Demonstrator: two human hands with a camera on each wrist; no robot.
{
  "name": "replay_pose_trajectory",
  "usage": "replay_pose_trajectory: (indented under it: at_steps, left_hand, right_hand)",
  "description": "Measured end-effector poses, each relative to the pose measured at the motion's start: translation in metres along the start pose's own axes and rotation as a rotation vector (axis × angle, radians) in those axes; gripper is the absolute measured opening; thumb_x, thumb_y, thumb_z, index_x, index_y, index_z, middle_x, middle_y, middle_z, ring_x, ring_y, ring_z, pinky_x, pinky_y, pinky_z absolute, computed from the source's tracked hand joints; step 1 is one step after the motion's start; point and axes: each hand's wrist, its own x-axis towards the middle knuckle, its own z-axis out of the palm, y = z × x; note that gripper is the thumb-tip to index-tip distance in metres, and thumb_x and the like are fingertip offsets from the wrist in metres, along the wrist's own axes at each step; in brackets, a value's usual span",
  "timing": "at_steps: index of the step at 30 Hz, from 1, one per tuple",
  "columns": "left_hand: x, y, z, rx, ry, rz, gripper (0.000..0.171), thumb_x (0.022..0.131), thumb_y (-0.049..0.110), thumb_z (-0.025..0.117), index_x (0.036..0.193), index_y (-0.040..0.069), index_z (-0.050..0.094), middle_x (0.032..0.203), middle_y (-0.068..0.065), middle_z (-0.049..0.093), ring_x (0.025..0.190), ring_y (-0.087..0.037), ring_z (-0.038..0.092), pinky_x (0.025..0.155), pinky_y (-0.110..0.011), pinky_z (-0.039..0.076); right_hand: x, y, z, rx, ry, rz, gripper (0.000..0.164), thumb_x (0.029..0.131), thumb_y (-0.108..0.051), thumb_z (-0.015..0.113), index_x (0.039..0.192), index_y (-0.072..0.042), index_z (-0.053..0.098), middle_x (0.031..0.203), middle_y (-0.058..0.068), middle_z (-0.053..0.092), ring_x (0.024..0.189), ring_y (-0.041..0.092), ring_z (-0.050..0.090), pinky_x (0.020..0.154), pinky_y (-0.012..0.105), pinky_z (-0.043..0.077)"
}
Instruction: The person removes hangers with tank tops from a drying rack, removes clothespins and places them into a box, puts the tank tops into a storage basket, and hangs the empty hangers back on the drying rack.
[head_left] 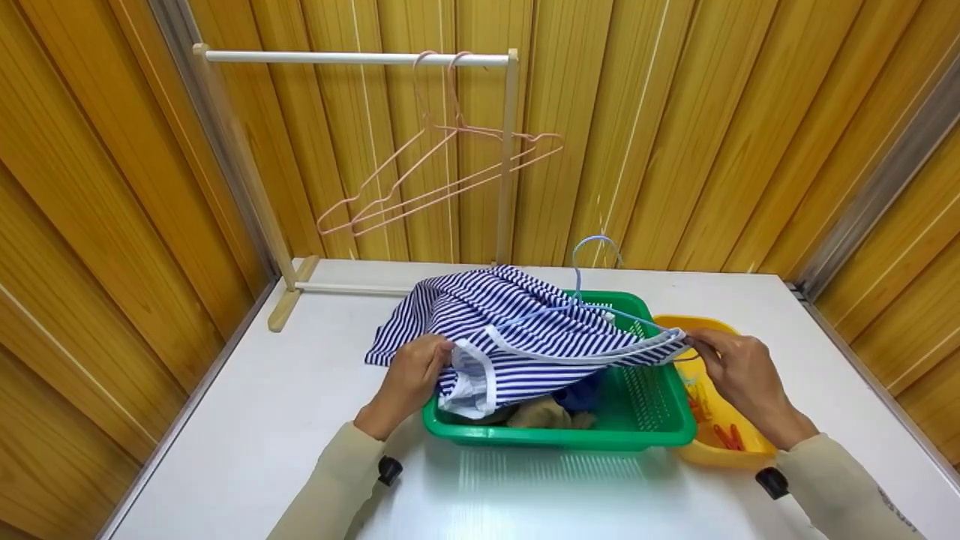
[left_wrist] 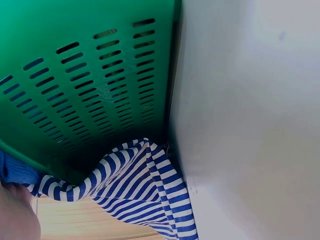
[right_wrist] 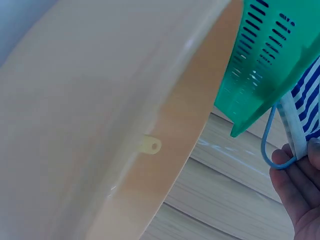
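Note:
A blue-and-white striped tank top [head_left: 525,330] with white trim lies spread over the green basket [head_left: 562,439], its far-left part hanging past the rim. A light blue clothes hanger [head_left: 581,296] sits partly within the top, hook upright. My left hand [head_left: 409,379] grips the top by the white-edged armhole at the left. At the right, my right hand [head_left: 742,367] pinches the other shoulder strap. In the right wrist view, the hanger's rounded end [right_wrist: 270,160] pokes out by the strap and touches the fingers. Cloth hides the hanger's left arm partly.
Olive and dark blue clothes [head_left: 540,412] lie inside the green basket. A yellow basin [head_left: 720,450] with orange-red clothespins [head_left: 729,436] stands to its right. Behind, two pink hangers [head_left: 450,187] hang on a drying rack [head_left: 360,58] with a white rail.

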Motion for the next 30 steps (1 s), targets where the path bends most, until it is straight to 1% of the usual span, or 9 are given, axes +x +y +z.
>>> replay_pose_trajectory:
  at_steps: [3,9,11,14,17,20,23,27,30]
  left_hand:
    - [0.000,0.000,0.000,0.001,0.006,0.005,0.031,0.104,0.018,0.047,0.076,0.008,0.056,0.068,-0.003,0.051,0.066,-0.011,0.049,0.063,-0.028,0.047]
    - [0.000,0.001,0.000,0.014,0.022,0.013,0.033,0.103,0.017,0.049,0.071,0.009,0.050,0.065,-0.002,0.045,0.063,-0.009,0.043,0.058,-0.024,0.040]
    - [0.000,0.001,0.000,0.019,0.021,0.009,0.032,0.102,0.015,0.051,0.071,0.009,0.049,0.065,-0.001,0.045,0.063,-0.008,0.042,0.058,-0.023,0.040]
    - [0.000,0.002,-0.001,0.016,0.015,-0.002,0.031,0.101,0.013,0.052,0.071,0.009,0.049,0.065,-0.001,0.044,0.063,-0.008,0.041,0.059,-0.023,0.039]
    - [0.000,0.002,-0.002,0.008,0.013,-0.012,0.030,0.101,0.013,0.052,0.071,0.009,0.049,0.065,-0.001,0.044,0.063,-0.007,0.041,0.059,-0.023,0.040]
    - [-0.001,0.001,-0.003,0.002,0.012,-0.024,0.030,0.102,0.013,0.052,0.072,0.009,0.049,0.066,0.000,0.044,0.064,-0.007,0.041,0.060,-0.024,0.040]
    - [-0.001,0.001,-0.003,0.003,0.011,-0.029,0.029,0.101,0.012,0.052,0.072,0.009,0.050,0.066,-0.001,0.045,0.064,-0.008,0.043,0.061,-0.025,0.042]
    - [0.000,0.001,-0.004,0.014,0.001,-0.027,0.027,0.101,0.011,0.053,0.073,0.009,0.052,0.067,-0.002,0.047,0.065,-0.011,0.046,0.062,-0.027,0.044]
    - [0.001,0.000,-0.005,0.018,-0.006,-0.028,0.026,0.100,0.011,0.053,0.074,0.009,0.053,0.067,-0.002,0.048,0.065,-0.011,0.046,0.061,-0.026,0.044]
  right_hand:
    - [-0.004,0.005,0.000,-0.024,0.003,-0.010,0.018,0.088,0.003,0.068,0.106,0.003,0.072,0.093,0.020,0.075,0.074,0.035,0.072,0.065,0.042,0.057]
    - [-0.012,0.012,-0.002,-0.051,-0.022,0.023,0.019,0.090,0.002,0.066,0.108,0.006,0.070,0.091,0.022,0.074,0.065,0.032,0.071,0.059,0.027,0.056]
    - [-0.013,0.012,-0.003,-0.058,-0.043,0.043,0.019,0.091,0.000,0.065,0.109,0.006,0.070,0.090,0.022,0.074,0.062,0.029,0.069,0.058,0.022,0.054]
    - [-0.012,0.010,-0.006,-0.069,-0.091,0.083,0.019,0.093,-0.002,0.064,0.109,0.006,0.069,0.088,0.023,0.074,0.054,0.021,0.062,0.055,0.012,0.048]
    - [-0.010,0.008,-0.007,-0.082,-0.140,0.118,0.018,0.094,-0.003,0.062,0.108,0.006,0.068,0.087,0.022,0.073,0.053,0.015,0.056,0.053,0.008,0.042]
    - [-0.010,0.009,-0.007,-0.078,-0.198,0.139,0.018,0.094,-0.002,0.063,0.107,0.007,0.068,0.088,0.023,0.073,0.056,0.015,0.055,0.051,0.009,0.039]
    - [-0.011,0.009,-0.004,-0.065,-0.268,0.167,0.018,0.093,-0.002,0.063,0.107,0.008,0.069,0.090,0.022,0.073,0.060,0.016,0.054,0.049,0.013,0.039]
    - [-0.011,0.005,0.002,-0.051,-0.349,0.206,0.020,0.094,-0.003,0.062,0.110,0.004,0.070,0.083,0.012,0.070,0.064,0.017,0.053,0.053,0.018,0.041]
    - [-0.011,-0.001,0.008,-0.034,-0.404,0.225,0.021,0.095,-0.005,0.059,0.111,0.001,0.070,0.071,0.003,0.061,0.063,0.016,0.051,0.053,0.021,0.041]
